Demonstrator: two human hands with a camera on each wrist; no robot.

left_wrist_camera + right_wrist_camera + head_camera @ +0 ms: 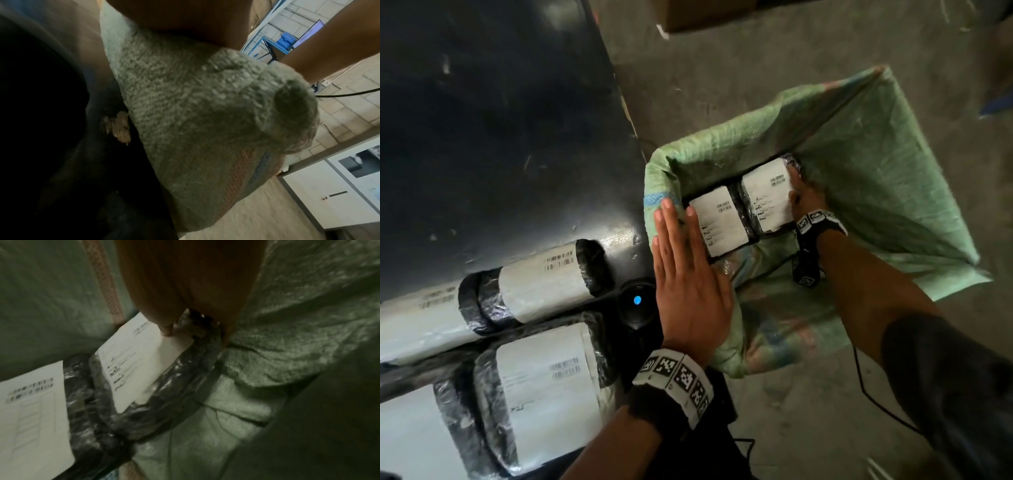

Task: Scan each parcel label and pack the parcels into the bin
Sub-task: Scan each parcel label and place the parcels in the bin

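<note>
A green woven sack lines the bin (876, 154), which stands on the floor right of the black table (500, 120). Two black-wrapped parcels with white labels lie side by side in it. My right hand (804, 195) reaches in and grips the right parcel (767, 195) at its far edge. The right wrist view shows that hand (174, 318) with its thumb on the label of this parcel (139, 363), the other parcel (35, 410) beside it. My left hand (681, 260) lies flat with straight fingers on the sack's left rim (195, 121). Several more labelled parcels (541, 277) wait on the table.
A black scanner with a blue light (637, 301) sits at the table's edge, just left of my left hand. A cardboard box (705, 13) stands on the concrete floor beyond the bin. A thin black cable (876, 401) trails across the floor.
</note>
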